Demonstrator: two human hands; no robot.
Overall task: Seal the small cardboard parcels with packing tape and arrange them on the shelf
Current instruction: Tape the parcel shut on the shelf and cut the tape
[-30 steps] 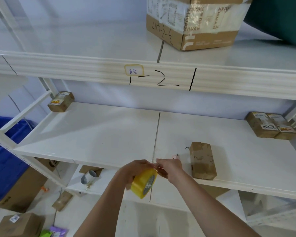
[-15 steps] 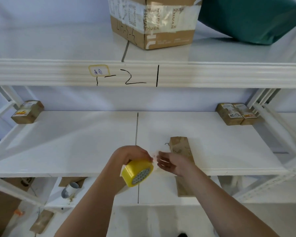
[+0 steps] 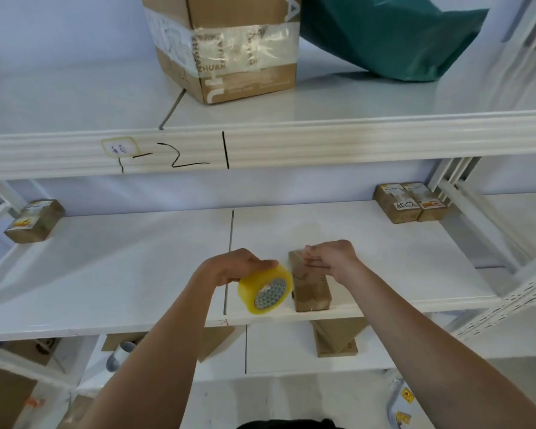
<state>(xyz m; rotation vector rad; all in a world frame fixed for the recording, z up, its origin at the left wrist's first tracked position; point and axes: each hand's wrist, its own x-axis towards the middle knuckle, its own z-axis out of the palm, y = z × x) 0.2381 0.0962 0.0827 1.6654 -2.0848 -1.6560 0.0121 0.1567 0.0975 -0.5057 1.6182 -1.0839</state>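
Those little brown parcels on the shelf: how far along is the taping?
Done: three small parcels sit at the back, one far left, two far right. In hand: the left hand grips the yellow tape roll while the right hand rests on the front parcel. Left: finish it, then shelve it.

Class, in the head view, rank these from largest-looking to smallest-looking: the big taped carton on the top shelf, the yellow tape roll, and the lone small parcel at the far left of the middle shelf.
1. Big taped carton, clearly largest.
2. Yellow tape roll and lone small parcel look about alike; the roll is nearer the camera, so no ranking between them.
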